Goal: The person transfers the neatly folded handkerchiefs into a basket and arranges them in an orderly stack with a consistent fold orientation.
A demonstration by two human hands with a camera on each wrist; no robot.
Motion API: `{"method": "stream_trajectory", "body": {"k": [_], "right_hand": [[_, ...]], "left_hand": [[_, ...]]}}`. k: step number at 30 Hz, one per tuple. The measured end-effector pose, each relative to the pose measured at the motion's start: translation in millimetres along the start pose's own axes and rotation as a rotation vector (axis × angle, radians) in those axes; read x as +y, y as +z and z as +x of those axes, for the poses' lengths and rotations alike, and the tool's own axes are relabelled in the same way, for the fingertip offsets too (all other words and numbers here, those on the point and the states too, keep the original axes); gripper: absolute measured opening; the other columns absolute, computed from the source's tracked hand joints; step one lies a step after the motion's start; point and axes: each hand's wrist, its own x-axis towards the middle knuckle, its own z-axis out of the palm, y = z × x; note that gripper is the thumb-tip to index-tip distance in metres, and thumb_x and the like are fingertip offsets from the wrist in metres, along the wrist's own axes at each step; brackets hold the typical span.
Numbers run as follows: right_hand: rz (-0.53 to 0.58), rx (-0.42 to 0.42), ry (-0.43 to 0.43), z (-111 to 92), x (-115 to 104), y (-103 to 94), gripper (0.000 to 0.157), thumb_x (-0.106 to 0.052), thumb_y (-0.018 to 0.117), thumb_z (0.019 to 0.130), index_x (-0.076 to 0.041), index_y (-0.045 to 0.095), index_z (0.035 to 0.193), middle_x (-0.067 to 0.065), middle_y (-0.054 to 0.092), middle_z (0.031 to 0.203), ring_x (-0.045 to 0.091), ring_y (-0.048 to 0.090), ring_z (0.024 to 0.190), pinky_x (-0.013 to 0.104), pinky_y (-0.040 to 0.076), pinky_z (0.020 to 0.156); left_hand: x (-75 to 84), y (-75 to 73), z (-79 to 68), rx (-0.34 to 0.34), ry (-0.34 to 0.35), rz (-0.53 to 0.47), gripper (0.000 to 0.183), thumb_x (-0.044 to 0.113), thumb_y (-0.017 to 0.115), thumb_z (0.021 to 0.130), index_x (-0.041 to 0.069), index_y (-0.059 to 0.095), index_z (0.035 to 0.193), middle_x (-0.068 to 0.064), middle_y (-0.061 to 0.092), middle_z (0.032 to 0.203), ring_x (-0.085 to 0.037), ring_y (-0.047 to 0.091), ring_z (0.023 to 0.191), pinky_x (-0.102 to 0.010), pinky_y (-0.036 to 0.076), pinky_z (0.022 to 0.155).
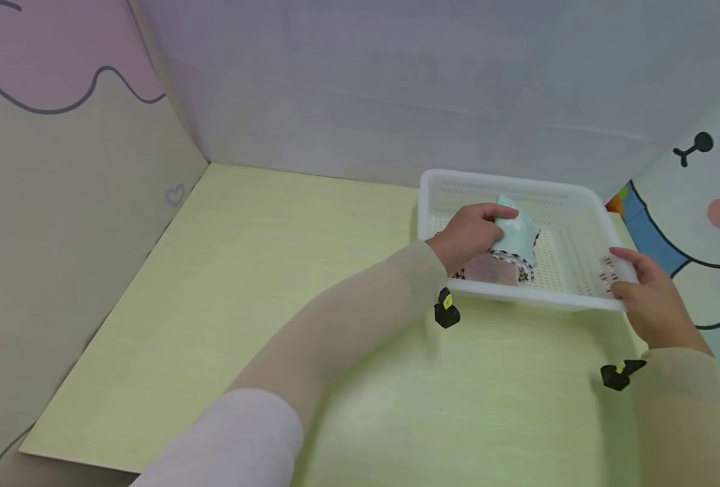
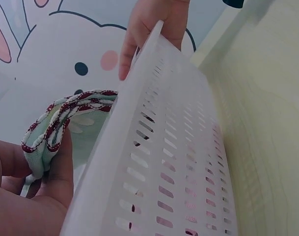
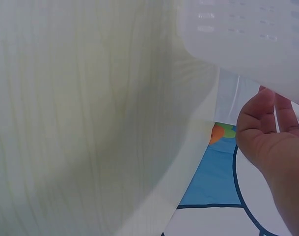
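A white perforated plastic basket is at the back right of the table. My left hand reaches over its near side and pinches a folded mint-green cloth between thumb and fingers. In the left wrist view, the cloth shows several layers edged with dark red and white braided trim. Beneath the left hand a folded pink cloth lies in the basket, partly covered. My right hand grips the basket's right end; in the right wrist view its fingers are at the rim.
The pale yellow-green table meets a grey back wall and a left panel. A panel with a cartoon animal stands close to the basket's right end. Black wrist cameras hang by the sleeves.
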Motion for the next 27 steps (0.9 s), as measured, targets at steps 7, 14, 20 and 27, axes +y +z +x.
{"method": "stream_trajectory", "body": {"k": [7, 14, 20, 27], "right_hand": [[-0.020, -0.001, 0.001, -3.1, -1.7, 0.1, 0.069, -0.019, 0.043, 0.111, -0.038, 0.016, 0.171, 0.016, 0.003, 0.178, 0.049, 0.030, 0.143, 0.061, 0.051, 0.105], [-0.021, 0.006, -0.007, -2.5, -3.2, 1.3, 0.070, -0.018, 0.044, 0.110, -0.037, 0.016, 0.171, 0.014, 0.004, 0.178, 0.048, 0.029, 0.143, 0.058, 0.050, 0.103], [0.014, -0.002, 0.006, -0.6, -4.2, 4.3, 0.070, -0.017, 0.045, 0.110, -0.036, 0.017, 0.171, 0.014, 0.004, 0.178, 0.049, 0.027, 0.145, 0.070, 0.041, 0.113], [0.018, -0.004, 0.000, 0.7, -6.8, 5.5, 0.071, -0.016, 0.044, 0.109, -0.036, 0.016, 0.171, 0.016, 0.002, 0.178, 0.051, 0.025, 0.146, 0.072, 0.039, 0.113]], "left_hand": [[-4.9, 1.6, 2.8, 0.008, -0.011, 0.006, 0.049, -0.009, 0.058, 0.096, 0.023, 0.077, 0.127, 0.009, 0.067, 0.116, -0.014, 0.051, 0.072, -0.031, 0.045, 0.067], [-4.6, 0.7, 6.5, 0.024, 0.010, 0.033, 0.050, -0.010, 0.057, 0.095, 0.020, 0.077, 0.128, 0.008, 0.068, 0.121, -0.013, 0.053, 0.076, -0.029, 0.043, 0.066], [-5.6, -0.2, 7.7, 0.026, -0.014, 0.039, 0.049, -0.011, 0.057, 0.096, 0.020, 0.076, 0.130, 0.007, 0.066, 0.115, -0.013, 0.052, 0.074, -0.028, 0.042, 0.064], [-9.1, -2.2, 7.1, 0.031, -0.009, 0.061, 0.052, -0.010, 0.056, 0.096, 0.021, 0.074, 0.133, 0.008, 0.064, 0.106, -0.011, 0.044, 0.066, -0.027, 0.036, 0.060]]}}
